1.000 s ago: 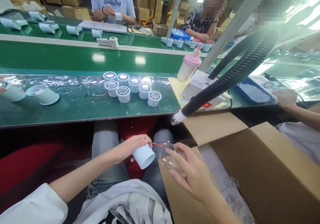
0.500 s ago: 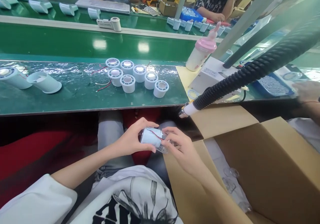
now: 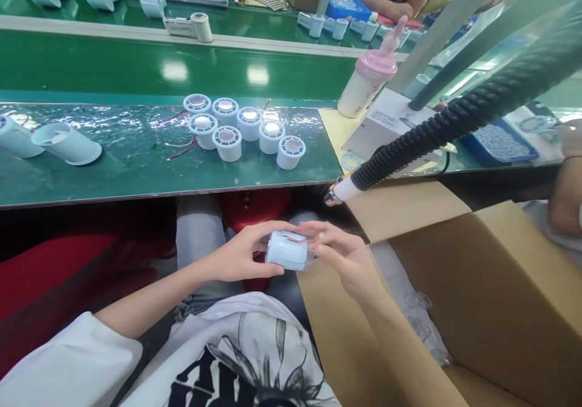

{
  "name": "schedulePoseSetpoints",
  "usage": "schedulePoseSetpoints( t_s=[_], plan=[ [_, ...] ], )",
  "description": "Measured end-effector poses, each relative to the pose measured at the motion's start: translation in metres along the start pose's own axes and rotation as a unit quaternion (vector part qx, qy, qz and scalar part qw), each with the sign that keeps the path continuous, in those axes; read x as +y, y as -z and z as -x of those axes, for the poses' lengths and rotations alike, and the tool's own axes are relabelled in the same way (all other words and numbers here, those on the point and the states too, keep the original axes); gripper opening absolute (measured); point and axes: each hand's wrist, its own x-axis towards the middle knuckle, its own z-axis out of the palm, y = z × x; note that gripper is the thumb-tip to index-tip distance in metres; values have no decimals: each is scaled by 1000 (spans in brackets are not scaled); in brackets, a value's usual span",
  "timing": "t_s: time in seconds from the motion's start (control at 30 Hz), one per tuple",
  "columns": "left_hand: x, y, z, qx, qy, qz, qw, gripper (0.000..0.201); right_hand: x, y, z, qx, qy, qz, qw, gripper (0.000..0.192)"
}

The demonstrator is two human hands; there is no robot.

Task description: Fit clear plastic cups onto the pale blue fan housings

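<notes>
Above my lap, a light blue cylinder (image 3: 287, 251) lies sideways inside a clear plastic sleeve (image 3: 310, 258). A thin red wire (image 3: 291, 237) runs along its upper side. My left hand (image 3: 248, 252) wraps the left end, thumb below and fingers above. From the right, the fingertips of my right hand (image 3: 348, 252) press on the sleeve's right end; part of that contact is hidden. On the bench beyond stand several light blue round fan-like units (image 3: 227, 144), some with red and white wires (image 3: 182, 147) trailing.
A black flexible hose (image 3: 409, 140) with a metal tip slants in from the right. An open cardboard box (image 3: 491, 298) with clear plastic pieces (image 3: 418, 301) sits at my right. A pink-lidded bottle (image 3: 368, 82) and blue handheld housings (image 3: 68, 143) stand on the bench (image 3: 136, 176). Other people work opposite.
The blue cylinder now sits further inside the clear sleeve and has turned, its wire nearer the top. Both hands have shifted slightly right. The camera view has tilted a little.
</notes>
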Motion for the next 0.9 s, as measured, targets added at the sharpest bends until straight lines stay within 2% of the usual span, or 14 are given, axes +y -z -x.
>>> schedulePoseSetpoints(
  t_s=[0.03, 0.1, 0.17, 0.23, 0.33, 0.47, 0.67, 0.9],
  plan=[
    [0, -1, 1, 8, 5, 38, 999, 58, 0, 0, 2, -23, 38, 53, 998, 17],
    [0, -2, 3, 19, 11, 104, 994, 56, 1, 1, 7, -49, 109, 172, 978, 34],
    [1, -2, 5, 16, 28, 145, 989, 56, 3, 1, 12, -43, 149, 244, 957, 35],
    [3, -1, 7, 4, 45, 138, 989, 61, 6, 1, 15, -33, 167, 258, 951, 36],
    [10, 1, 10, -9, 30, 65, 997, 69, 6, 2, 17, -37, 175, 237, 955, 41],
    [15, 3, 12, -15, -18, -16, 1000, 74, 2, 2, 18, -49, 140, 196, 969, 43],
    [15, 4, 14, -17, -77, -103, 992, 75, -1, 2, 20, -60, 50, 122, 989, 46],
    [13, 8, 14, -29, -133, -163, 977, 80, -3, 0, 19, -75, -5, 40, 996, 44]
  ],
)
